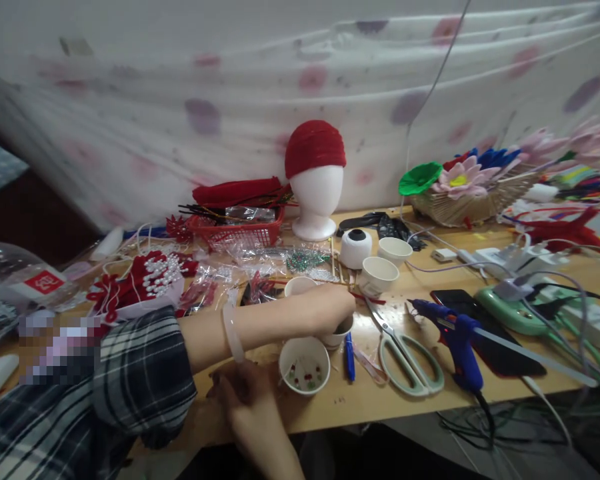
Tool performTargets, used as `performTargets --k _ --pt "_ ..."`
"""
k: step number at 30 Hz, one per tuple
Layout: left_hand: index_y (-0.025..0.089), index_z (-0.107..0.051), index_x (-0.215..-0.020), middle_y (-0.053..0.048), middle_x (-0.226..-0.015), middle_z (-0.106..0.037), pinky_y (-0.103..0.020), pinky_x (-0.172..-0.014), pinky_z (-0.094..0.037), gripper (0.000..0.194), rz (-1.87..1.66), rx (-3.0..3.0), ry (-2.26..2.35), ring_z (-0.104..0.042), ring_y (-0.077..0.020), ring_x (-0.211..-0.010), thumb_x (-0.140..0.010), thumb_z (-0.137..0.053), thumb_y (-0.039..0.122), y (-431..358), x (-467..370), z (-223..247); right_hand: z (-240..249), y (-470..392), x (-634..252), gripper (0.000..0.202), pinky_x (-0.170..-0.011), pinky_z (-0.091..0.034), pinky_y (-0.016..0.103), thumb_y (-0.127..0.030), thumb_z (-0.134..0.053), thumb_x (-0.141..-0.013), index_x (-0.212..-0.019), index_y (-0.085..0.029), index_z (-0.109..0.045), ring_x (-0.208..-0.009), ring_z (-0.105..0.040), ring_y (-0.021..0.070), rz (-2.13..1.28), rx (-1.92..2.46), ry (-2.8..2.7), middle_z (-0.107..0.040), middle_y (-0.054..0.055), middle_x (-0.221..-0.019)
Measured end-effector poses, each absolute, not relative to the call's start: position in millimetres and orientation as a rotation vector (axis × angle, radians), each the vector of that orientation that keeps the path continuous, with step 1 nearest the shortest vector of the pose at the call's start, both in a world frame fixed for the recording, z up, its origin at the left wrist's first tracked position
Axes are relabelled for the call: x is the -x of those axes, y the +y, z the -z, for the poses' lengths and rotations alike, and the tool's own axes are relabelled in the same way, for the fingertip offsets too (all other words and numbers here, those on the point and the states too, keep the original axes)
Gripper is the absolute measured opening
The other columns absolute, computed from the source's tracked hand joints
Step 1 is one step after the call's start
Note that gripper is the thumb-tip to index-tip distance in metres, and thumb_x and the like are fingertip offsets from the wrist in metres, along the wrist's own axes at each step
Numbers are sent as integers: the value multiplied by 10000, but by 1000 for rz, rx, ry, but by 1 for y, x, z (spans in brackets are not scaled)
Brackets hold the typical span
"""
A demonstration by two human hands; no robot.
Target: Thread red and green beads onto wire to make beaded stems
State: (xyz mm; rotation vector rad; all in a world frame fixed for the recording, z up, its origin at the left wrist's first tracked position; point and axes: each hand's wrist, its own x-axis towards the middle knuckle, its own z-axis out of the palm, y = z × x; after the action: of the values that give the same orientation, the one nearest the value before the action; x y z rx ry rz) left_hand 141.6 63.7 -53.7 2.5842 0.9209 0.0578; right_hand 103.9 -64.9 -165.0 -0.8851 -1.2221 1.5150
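From the left, an arm in a plaid sleeve and pale bracelet point(233, 333) stretches over the table, and my left hand point(336, 310) is bent down over a paper cup point(337, 339); its fingers are hidden. Below that forearm, my right hand point(245, 397) is closed near the table's front edge, its fingertips blurred and dark; what they hold is too small to tell. Just right of it stands a white paper cup point(305, 365) with small red and green beads on pins inside. A blue pen point(349, 358) lies beside the cups.
Scissors point(411, 363), a blue glue gun point(455, 337) and a black phone point(505, 347) lie on the right, near a green power strip point(510, 310). Behind are more cups point(379, 275), a foam head point(316, 193) in a red cap and a red basket point(240, 233). Beaded red pieces point(145, 283) lie left.
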Motion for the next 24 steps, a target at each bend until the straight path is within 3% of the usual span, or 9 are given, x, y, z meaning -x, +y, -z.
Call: performTargets --k 10,14,18,21,24 --pt "191 -510 -373 24 -451 -525 -291 -536 -326 319 -308 -2517 885 -428 -129 -466 -497 -649 -68 62 -135 53 164 -65 -105 132 -645 -538 259 -306 -588 -804 -721 -208 -615 -699 -706 192 -1523 879 -1233 -713 27 -704" --pt "194 -655 -536 -17 -594 -654 -301 -613 -396 253 -441 -2485 925 -541 -160 -575 -651 -627 -30 56 -120 25 159 -64 -108 156 -647 -529 251 -299 -575 -822 -729 -195 -644 -689 -704 181 -1509 882 -1277 -717 25 -686" --pt "175 -752 -760 -46 -755 -751 -278 -659 -510 131 -908 -2043 1009 -680 -171 -693 -733 -684 66 29 -73 3 154 -63 -113 164 -641 -502 246 -243 -569 -825 -750 -173 -697 -680 -683 173 -1475 886 -1344 -721 28 -670" --pt "183 -758 -766 -43 -751 -759 -251 -605 -561 152 -1265 -1572 1132 -713 -173 -676 -639 -816 123 -5 -37 17 153 -64 -114 180 -638 -479 249 -238 -575 -838 -741 -165 -708 -671 -650 164 -1433 894 -1365 -719 33 -688" --pt "185 -725 -697 4 -625 -722 -196 -517 -556 192 -1553 -1206 1185 -665 -116 -526 -587 -883 188 -35 -18 45 152 -65 -114 189 -597 -447 237 -232 -583 -848 -719 -171 -707 -636 -607 147 -1409 895 -1368 -703 20 -675"
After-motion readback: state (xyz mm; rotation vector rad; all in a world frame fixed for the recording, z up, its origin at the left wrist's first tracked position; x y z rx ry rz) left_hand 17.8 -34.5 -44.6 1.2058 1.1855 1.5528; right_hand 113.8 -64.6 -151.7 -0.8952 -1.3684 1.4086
